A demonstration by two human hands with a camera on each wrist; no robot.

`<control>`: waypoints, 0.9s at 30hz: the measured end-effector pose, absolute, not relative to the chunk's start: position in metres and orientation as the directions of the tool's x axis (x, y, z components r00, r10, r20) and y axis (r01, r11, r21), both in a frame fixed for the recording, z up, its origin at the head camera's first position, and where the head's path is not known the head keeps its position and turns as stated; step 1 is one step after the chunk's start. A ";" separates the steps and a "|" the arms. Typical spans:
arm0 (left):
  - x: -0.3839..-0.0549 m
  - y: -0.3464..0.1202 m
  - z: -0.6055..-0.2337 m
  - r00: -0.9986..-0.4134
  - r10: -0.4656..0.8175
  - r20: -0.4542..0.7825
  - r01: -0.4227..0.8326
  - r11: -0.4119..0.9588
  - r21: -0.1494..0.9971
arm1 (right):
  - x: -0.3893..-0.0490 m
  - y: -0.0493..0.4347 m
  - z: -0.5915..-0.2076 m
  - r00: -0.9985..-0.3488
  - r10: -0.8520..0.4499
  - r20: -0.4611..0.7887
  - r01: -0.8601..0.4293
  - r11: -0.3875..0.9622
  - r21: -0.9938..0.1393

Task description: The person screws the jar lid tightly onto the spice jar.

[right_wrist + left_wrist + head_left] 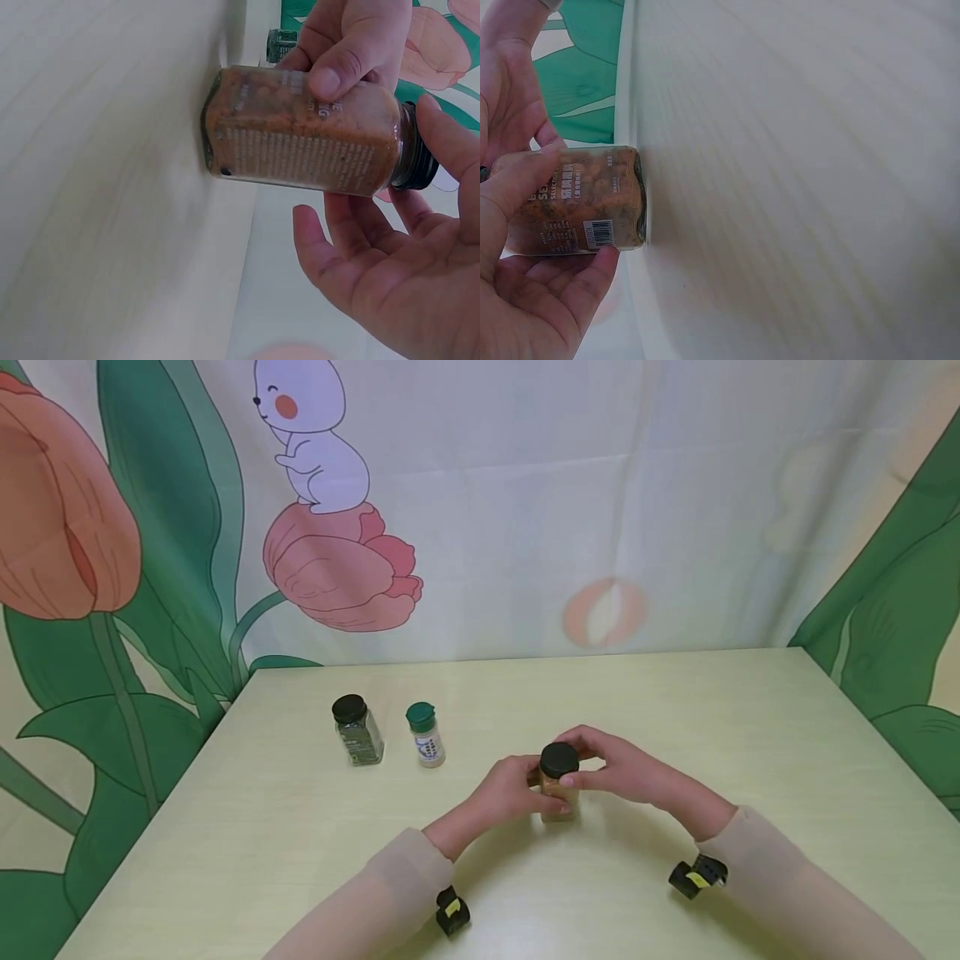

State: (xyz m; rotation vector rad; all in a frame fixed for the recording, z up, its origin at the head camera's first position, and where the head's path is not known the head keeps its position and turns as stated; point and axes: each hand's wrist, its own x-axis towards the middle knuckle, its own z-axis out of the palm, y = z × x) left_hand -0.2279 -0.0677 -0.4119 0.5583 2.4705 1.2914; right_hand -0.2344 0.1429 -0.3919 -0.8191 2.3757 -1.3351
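A clear glass spice jar [551, 787] with orange-brown contents and a black lid [559, 760] is upright at the table's middle, its base on or barely above the tabletop. My left hand [510, 787] grips the jar's body from the left, its thumb across the printed side in the left wrist view. From the right, my right hand [622, 767] holds the black lid between thumb and fingers. White lettering covers the jar [300, 142] in the right wrist view, where the right hand's [390, 262] lower fingers stay off the glass.
On the table's left stand a black-lidded jar [362, 742] of green herbs and a smaller shaker [428, 747] with a green cap. The pale wooden table [712, 710] ends at a printed curtain [510, 543] behind.
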 end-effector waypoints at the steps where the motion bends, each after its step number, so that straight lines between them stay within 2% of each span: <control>1: -0.228 -0.068 -0.412 -0.880 0.467 -0.081 0.199 0.520 0.830 | -0.233 0.142 -0.392 -0.800 -0.600 0.020 -0.330 0.413 -0.849; 27: -0.228 -0.068 -0.413 -0.879 0.470 -0.075 0.204 0.513 0.834 | -0.215 0.132 -0.393 -0.868 -0.490 0.076 -0.321 0.440 -0.838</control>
